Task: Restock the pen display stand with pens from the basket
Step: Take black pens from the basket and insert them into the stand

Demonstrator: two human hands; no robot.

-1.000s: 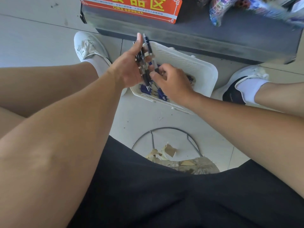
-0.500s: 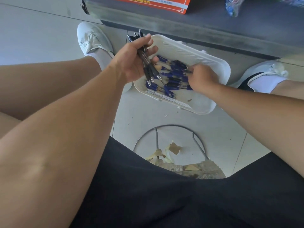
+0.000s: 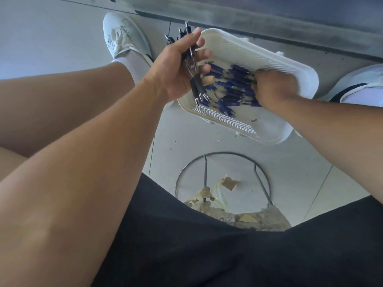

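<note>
A white plastic basket lies on the floor between my feet, holding several blue-grip pens. My left hand hovers over the basket's left edge, shut on a bundle of black pens with tips pointing down. My right hand is down in the basket, fingers curled into the pile of blue pens; whether it grips any is hidden. The pen display stand is out of view.
A dark shelf base runs along the top. My white shoes flank the basket. A round wire stool frame with torn paper scraps stands on the tiled floor below, above my black shorts.
My right hand left the bundle in my left hand and reached right into the basket's pen pile. The view has tilted downward, hiding the orange sign.
</note>
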